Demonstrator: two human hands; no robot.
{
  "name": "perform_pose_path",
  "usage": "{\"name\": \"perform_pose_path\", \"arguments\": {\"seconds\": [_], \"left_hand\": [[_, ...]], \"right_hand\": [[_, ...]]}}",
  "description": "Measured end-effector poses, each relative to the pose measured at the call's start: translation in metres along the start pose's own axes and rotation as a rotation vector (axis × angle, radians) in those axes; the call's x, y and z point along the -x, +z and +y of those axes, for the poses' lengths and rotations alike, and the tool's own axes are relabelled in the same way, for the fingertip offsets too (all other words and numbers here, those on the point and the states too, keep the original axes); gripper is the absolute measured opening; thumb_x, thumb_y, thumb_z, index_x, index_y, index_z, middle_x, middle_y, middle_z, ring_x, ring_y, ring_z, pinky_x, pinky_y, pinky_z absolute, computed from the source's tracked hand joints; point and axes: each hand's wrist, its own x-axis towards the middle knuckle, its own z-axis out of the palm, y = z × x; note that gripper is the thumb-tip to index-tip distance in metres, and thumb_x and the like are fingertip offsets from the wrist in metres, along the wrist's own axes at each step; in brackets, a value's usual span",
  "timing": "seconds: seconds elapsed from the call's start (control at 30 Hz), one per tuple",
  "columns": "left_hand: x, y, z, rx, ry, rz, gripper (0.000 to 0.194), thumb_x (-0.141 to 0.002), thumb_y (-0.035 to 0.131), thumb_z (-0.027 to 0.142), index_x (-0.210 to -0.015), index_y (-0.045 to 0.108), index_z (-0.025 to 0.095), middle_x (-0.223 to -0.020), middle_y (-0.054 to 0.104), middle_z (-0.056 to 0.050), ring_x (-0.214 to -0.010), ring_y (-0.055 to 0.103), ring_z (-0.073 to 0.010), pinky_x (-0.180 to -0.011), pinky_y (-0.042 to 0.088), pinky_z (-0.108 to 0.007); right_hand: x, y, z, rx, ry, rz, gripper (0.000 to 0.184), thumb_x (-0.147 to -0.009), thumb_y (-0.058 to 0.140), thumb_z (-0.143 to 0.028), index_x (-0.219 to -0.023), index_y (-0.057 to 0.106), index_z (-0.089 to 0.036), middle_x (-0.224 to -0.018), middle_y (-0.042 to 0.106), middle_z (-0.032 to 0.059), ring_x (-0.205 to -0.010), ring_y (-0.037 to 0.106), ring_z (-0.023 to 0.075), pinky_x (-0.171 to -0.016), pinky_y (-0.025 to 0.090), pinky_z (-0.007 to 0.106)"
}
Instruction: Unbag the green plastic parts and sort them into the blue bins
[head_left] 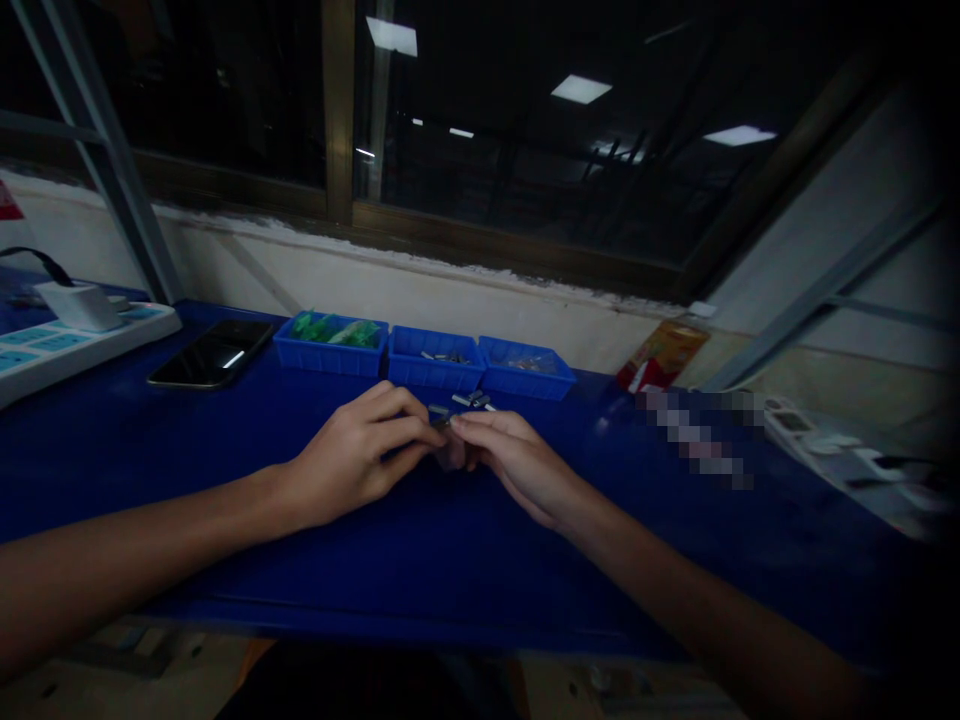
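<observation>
Over the middle of the blue table (420, 560), my two hands meet at a small clear plastic bag (451, 452). My left hand (367, 440) has its thumb and fingertips closed at the bag's upper left edge. On the other side, my right hand (517, 455) pinches the bag between thumb and fingers. Whether a small part sits between the fingertips is too dark to make out. Just beyond the fingertips lie several short metal cylinders (472, 399), loose on the tabletop.
Three blue bins stand along the back: one with green packets (330, 357), one with small metal pieces (435, 373), one with clear bags (527, 381). At left are a phone (212, 354) and a power strip (82, 345). An orange-red packet (664, 355) stands at right.
</observation>
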Motion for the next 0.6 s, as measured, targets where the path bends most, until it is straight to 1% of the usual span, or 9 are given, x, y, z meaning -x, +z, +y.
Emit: {"name": "perform_pose_path", "arguments": {"seconds": [0.07,0.1,0.17,0.23,0.3,0.37,0.43,0.5,0.6], "left_hand": [[0.0,0.001,-0.002,-0.018,-0.018,-0.015,0.016,-0.083,0.049,0.016,-0.091,0.062,0.019,-0.09,0.057,-0.004,-0.084,0.05,-0.0147,-0.075,0.041,-0.029],[0.0,0.001,-0.003,-0.014,-0.049,-0.029,0.016,-0.083,0.049,0.017,-0.092,0.062,0.02,-0.091,0.056,-0.004,-0.085,0.05,-0.0153,-0.076,0.04,-0.03],[-0.002,0.001,-0.004,0.031,-0.147,-0.067,0.017,-0.081,0.052,0.021,-0.095,0.062,0.02,-0.093,0.056,-0.005,-0.087,0.05,-0.0167,-0.079,0.039,-0.031],[-0.004,0.001,-0.005,0.145,-0.295,-0.119,0.019,-0.081,0.052,0.03,-0.094,0.063,0.019,-0.091,0.056,-0.005,-0.087,0.05,-0.0175,-0.079,0.039,-0.032],[-0.006,0.002,-0.006,0.332,-0.48,-0.161,0.028,-0.084,0.046,0.039,-0.09,0.064,0.018,-0.09,0.058,-0.005,-0.086,0.051,-0.0175,-0.077,0.038,-0.031],[-0.007,0.004,-0.006,0.549,-0.704,-0.163,0.039,-0.085,0.039,0.046,-0.088,0.064,0.016,-0.091,0.059,-0.005,-0.084,0.052,-0.0171,-0.073,0.038,-0.03],[-0.007,0.006,-0.006,0.735,-0.87,-0.134,0.041,-0.084,0.039,0.049,-0.085,0.062,0.015,-0.088,0.059,-0.004,-0.078,0.051,-0.0156,-0.068,0.037,-0.027],[-0.007,0.007,-0.004,0.868,-0.924,-0.127,0.034,-0.08,0.047,0.046,-0.081,0.06,0.015,-0.079,0.058,-0.002,-0.069,0.049,-0.0123,-0.062,0.035,-0.025],[-0.008,0.008,-0.004,0.959,-0.905,-0.14,0.023,-0.077,0.055,0.037,-0.078,0.056,0.014,-0.069,0.054,0.002,-0.059,0.044,-0.0084,-0.059,0.033,-0.022]], "right_hand": [[0.0,0.001,0.001,0.03,-0.04,0.022,0.025,-0.079,0.05,-0.031,-0.06,0.057,-0.016,-0.06,0.056,0.0006,-0.057,0.05,0.0105,-0.056,0.037,0.025],[-0.001,0.0,0.002,0.076,-0.084,0.048,0.022,-0.079,0.05,-0.028,-0.063,0.058,-0.016,-0.061,0.057,0.0006,-0.058,0.051,0.0108,-0.057,0.038,0.025],[-0.001,-0.001,0.005,0.26,-0.221,0.129,0.016,-0.079,0.051,-0.026,-0.071,0.062,-0.017,-0.066,0.059,0.0012,-0.061,0.053,0.012,-0.059,0.04,0.026],[-0.002,-0.002,0.007,0.494,-0.408,0.22,0.014,-0.079,0.051,-0.023,-0.08,0.064,-0.018,-0.071,0.06,0.0025,-0.066,0.054,0.0134,-0.062,0.042,0.027],[-0.001,-0.004,0.009,0.676,-0.582,0.283,0.016,-0.08,0.05,-0.019,-0.086,0.065,-0.018,-0.075,0.06,0.0035,-0.07,0.055,0.014,-0.066,0.043,0.029],[0.001,-0.006,0.01,0.787,-0.699,0.295,0.02,-0.08,0.049,-0.016,-0.092,0.064,-0.019,-0.079,0.059,0.004,-0.074,0.054,0.0142,-0.069,0.044,0.03],[0.003,-0.008,0.011,0.894,-0.763,0.288,0.024,-0.08,0.047,-0.013,-0.097,0.063,-0.022,-0.083,0.058,0.0044,-0.077,0.054,0.0149,-0.07,0.045,0.031],[0.004,-0.009,0.011,0.975,-0.803,0.272,0.028,-0.079,0.047,-0.011,-0.1,0.063,-0.023,-0.089,0.057,0.0052,-0.082,0.053,0.0161,-0.072,0.045,0.033],[0.006,-0.008,0.011,0.972,-0.81,0.232,0.035,-0.076,0.046,-0.006,-0.102,0.062,-0.023,-0.1,0.053,0.0071,-0.093,0.05,0.0181,-0.077,0.044,0.035]]}}
